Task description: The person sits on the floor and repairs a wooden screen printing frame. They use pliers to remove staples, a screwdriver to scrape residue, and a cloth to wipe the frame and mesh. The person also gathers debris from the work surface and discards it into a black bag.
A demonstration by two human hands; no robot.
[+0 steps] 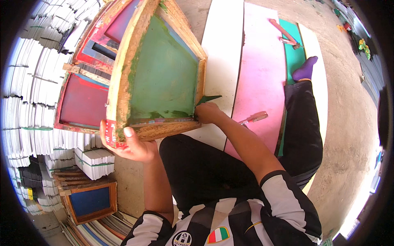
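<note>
A wooden screen-printing frame point(164, 74) with green mesh and paint-smeared bars is tilted up in front of me. My left hand point(130, 143) grips its lower left corner, thumb on the near side, where red tape wraps the wood. At the lower right inner corner, my right hand point(206, 113) is closed against the bar and the mesh edge. A thin, dark green pointed piece point(210, 98) sticks out just above those fingers. What the fingertips hold is hidden.
More screen frames point(84, 100) with red edges stand behind on the left. Tied paper stacks point(95, 163) fill the left side. A blue-meshed frame point(90, 203) sits lower left. On the pink board point(260, 78) lies a screwdriver point(255, 117); a hammer point(284, 32) and another tool point(290, 41) lie farther off.
</note>
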